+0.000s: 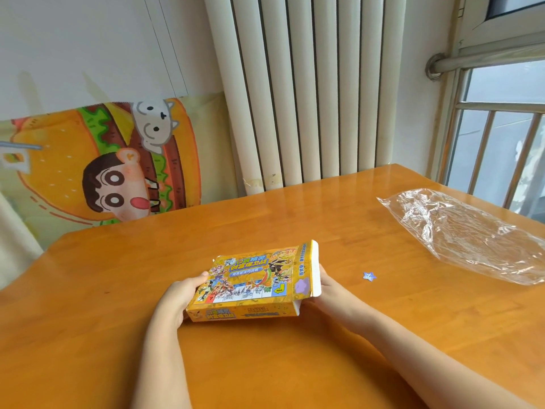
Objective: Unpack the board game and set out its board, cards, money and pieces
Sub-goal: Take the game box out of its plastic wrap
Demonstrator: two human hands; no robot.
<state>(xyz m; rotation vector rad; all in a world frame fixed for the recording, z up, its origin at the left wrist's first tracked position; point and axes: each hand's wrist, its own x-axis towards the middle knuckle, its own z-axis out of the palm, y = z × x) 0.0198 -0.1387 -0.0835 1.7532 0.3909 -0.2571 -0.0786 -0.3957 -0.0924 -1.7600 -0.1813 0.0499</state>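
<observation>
Both forearms come in from the bottom edge. I see the left hand [180, 293] gripping the left end of the yellow game box [250, 278], thumb on its printed top. The right hand [327, 286] holds the opposite end, its fingers mostly hidden behind the open end flap [315, 267]. The game box is tilted low over the middle of the orange bench [265, 364]; whether its near edge touches, I cannot tell. Near its right lies a small blue star piece [369, 276]. Well apart, toward the window, is a crumpled clear plastic bag [466, 231].
</observation>
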